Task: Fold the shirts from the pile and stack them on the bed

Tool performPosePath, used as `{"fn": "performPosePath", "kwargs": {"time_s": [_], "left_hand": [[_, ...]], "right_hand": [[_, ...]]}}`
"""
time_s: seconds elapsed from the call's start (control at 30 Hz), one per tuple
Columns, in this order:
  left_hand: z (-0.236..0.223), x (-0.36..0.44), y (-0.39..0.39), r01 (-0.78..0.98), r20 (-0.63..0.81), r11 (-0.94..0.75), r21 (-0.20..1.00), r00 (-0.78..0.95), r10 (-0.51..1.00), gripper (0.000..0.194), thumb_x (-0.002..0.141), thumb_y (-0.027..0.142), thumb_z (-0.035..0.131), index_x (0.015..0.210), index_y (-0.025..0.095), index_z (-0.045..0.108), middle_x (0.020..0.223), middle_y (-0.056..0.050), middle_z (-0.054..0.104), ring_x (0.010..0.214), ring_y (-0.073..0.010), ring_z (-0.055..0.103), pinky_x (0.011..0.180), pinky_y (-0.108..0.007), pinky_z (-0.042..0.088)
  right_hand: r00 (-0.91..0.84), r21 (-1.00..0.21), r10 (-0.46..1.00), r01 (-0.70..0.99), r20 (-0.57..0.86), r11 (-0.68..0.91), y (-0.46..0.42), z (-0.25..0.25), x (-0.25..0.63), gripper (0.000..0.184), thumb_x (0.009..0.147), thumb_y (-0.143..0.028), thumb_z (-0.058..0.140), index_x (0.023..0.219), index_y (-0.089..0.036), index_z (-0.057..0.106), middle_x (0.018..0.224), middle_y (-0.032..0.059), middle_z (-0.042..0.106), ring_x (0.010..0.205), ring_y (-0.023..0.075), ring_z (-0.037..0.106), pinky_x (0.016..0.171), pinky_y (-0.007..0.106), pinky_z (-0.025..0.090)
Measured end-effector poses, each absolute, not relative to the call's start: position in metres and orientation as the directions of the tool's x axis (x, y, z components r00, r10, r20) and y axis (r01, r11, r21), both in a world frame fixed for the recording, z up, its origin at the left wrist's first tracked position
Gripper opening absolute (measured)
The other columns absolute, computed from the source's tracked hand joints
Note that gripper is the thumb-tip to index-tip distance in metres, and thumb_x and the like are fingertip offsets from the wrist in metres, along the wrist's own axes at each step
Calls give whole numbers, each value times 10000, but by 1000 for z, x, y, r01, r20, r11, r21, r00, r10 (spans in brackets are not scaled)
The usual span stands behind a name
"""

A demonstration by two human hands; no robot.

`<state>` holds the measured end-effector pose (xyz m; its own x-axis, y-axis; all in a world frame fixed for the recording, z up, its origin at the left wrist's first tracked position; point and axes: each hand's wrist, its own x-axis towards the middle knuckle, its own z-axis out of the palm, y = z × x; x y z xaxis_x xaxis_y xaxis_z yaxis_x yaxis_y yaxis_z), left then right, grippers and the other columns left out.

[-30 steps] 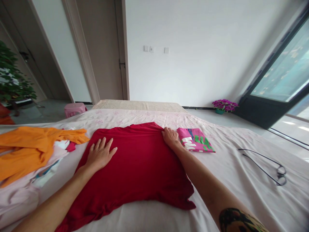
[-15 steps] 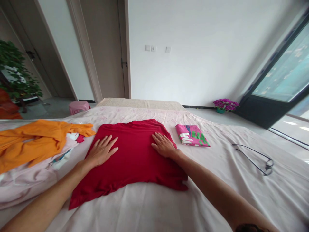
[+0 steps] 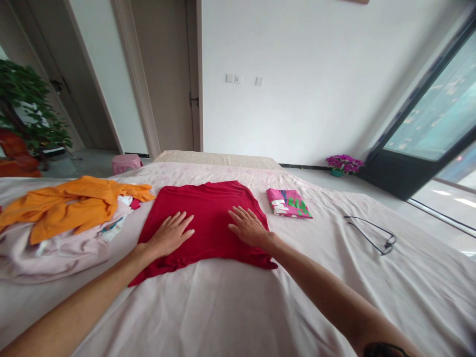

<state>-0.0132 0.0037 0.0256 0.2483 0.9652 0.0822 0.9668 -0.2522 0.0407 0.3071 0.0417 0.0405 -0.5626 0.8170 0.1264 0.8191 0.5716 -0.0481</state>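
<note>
A red garment (image 3: 210, 223), which looks like a shirt, lies spread out on the pale bed sheet (image 3: 223, 312). My left hand (image 3: 171, 234) rests flat on its left part, fingers spread. On the right part lies my right hand (image 3: 248, 227), palm down and fingers apart. Neither hand grips the cloth. Some creases run along the garment's near edge. Just right of it sits a folded pink garment (image 3: 289, 203) with white, blue and green print.
An orange garment (image 3: 78, 203) tops a heap of pale pink clothes (image 3: 55, 253) at the left. Eyeglasses (image 3: 374, 235) lie on the sheet at the right. Beyond the bed stand a pink stool (image 3: 127, 164), purple flowers in a pot (image 3: 344, 163) and a leafy plant (image 3: 28, 109).
Both hands have slid a little toward each other and nearer to me over the red garment, staying flat. The camera view has shifted slightly.
</note>
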Motion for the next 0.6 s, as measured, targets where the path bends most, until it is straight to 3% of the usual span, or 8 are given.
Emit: {"fn": "performPosePath", "kwargs": {"time_s": [0.13,0.37,0.5,0.6], "left_hand": [[14,-8,-16,943,137,-331,36,324,936,626,958,561,340,1521,288,348,1615,-111,285,1491,-289,252,1181,-510,214],[-1,-55,-32,953,225,-303,12,293,929,603,960,539,349,1515,304,358,1607,-73,317,1480,-258,287,1177,-469,244],[-6,-62,-35,957,250,-289,7,278,927,600,951,528,369,1504,294,386,1598,-85,337,1469,-265,312,1170,-468,259],[-7,-62,-34,958,261,-285,23,270,927,603,947,531,373,1493,281,410,1588,-94,354,1461,-269,329,1169,-466,263]], "right_hand": [[-625,-81,776,772,85,631,27,34,312,631,1018,-562,254,1560,-241,269,1621,45,240,1501,236,177,1219,459,141],[-492,-57,864,865,106,499,30,35,373,553,1029,-437,311,1546,-239,310,1606,58,286,1475,223,259,1206,439,180],[-423,-75,896,897,137,435,22,43,387,535,1009,-394,390,1513,-216,369,1551,94,394,1430,234,337,1177,437,228],[-381,-143,895,897,232,419,0,57,391,414,979,-358,462,1348,-194,553,1389,115,556,1264,230,509,1079,366,357]]}}
